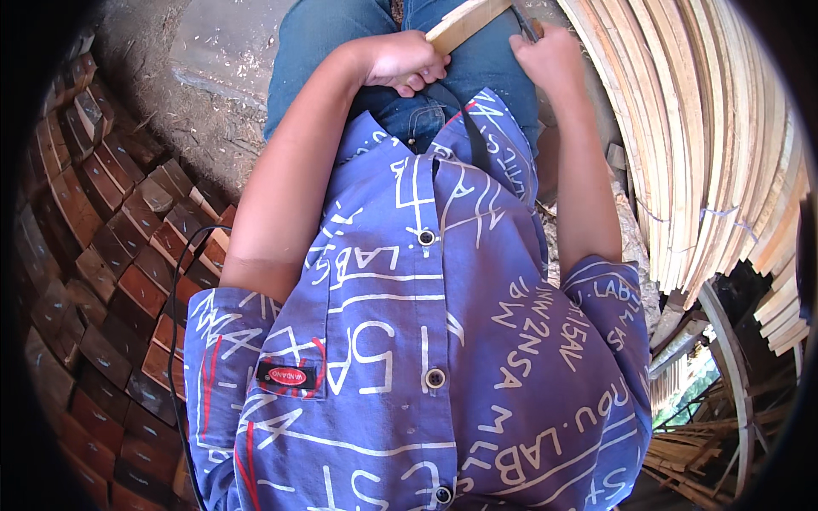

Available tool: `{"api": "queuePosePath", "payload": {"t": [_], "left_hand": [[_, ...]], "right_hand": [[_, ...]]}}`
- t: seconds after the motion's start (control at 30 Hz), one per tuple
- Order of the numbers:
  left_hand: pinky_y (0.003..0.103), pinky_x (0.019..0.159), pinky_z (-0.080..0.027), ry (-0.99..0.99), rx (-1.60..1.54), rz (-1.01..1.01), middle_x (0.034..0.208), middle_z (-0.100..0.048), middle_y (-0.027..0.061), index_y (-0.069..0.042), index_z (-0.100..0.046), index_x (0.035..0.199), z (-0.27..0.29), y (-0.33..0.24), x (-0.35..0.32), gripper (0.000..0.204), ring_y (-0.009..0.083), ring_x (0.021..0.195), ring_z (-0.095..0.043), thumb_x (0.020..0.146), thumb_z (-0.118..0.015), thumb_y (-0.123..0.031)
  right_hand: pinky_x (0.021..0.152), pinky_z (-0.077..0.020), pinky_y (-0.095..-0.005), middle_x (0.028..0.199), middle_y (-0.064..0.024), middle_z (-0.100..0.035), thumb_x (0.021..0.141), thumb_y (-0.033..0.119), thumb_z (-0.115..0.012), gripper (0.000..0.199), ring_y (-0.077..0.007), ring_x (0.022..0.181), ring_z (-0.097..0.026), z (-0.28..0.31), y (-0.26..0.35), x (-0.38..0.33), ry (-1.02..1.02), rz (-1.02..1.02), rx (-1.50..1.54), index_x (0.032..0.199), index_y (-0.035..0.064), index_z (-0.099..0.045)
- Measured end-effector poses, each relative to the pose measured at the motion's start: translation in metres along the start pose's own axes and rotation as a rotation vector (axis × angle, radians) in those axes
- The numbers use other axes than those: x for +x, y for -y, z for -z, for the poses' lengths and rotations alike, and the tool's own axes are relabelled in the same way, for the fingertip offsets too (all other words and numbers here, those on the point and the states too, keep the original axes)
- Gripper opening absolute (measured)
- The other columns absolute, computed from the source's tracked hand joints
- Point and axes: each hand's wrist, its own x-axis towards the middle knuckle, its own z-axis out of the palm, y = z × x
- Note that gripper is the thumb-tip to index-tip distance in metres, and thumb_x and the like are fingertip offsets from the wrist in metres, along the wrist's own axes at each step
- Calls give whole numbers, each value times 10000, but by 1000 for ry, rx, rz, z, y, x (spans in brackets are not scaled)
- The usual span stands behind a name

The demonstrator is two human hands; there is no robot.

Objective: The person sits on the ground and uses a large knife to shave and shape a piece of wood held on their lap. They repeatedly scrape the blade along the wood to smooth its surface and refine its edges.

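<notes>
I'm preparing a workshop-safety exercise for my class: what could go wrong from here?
The left hand holds a piece of wood over the blue jeans, and the right hand holds a grey tool near its end. If that tool is sharp, which I cannot tell, a slip might reach a leg. Both hands are bare, so splinters seem possible.

White-lettered violet-blue shirt [388, 417], blue jeans [328, 25], seemingly pale-yellow wooden strip [464, 28]
</notes>
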Motion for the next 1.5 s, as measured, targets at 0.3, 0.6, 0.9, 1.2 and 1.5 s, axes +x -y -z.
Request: {"api": "queuePosePath", "payload": {"t": [0.3, 0.6, 0.9, 1.2, 1.5], "left_hand": [[254, 447, -292, -125, 307, -45, 614, -370, -53, -44, -488, 1021, 3, 11, -5, 253, 67, 490, -341, 775, -545, -29], [218, 505, -305, 89, -86, -30, 704, -417, -38, -39, -501, 1087, 21, 15, -6, 287, 55, 540, -371, 804, -537, -4], [223, 516, -310, 133, -159, 52, 672, -392, -56, -57, -506, 1029, 30, 13, 0, 193, 48, 536, -363, 842, -548, -71], [213, 462, -252, -223, 166, -91, 659, -352, -78, -105, -484, 929, 1, 15, 4, 142, 36, 529, -323, 869, -592, -176], [337, 630, -464, -401, 503, -121, 767, -596, 96, 28, -582, 1093, -2, 13, 9, 414, 216, 674, -573, 804, -618, -267]], "right_hand": [[749, -529, -458, 847, -192, -691, 759, 361, -614, 320, -374, 833, -664, 30, 17, -7, 60, 27, -351, 945, 122, -719], [800, -500, -428, 857, -259, -674, 733, 320, -620, 392, -380, 848, -660, 19, -139, -13, 101, -534, 23, 896, -30, -685], [682, -471, -375, 660, -160, -628, 740, 223, -682, 284, -250, 652, -614, -51, -102, -92, 57, -601, 597, 758, -59, -652], [424, -356, -278, 529, -5, -491, 870, 474, -653, 487, -103, 433, -457, -3, -62, -49, -48, -325, 541, 745, 6, -602], [416, -378, -270, 520, -15, -485, 912, 544, -556, 563, -106, 432, -474, -21, -72, -52, -85, -450, 646, 775, 0, -608]]}}
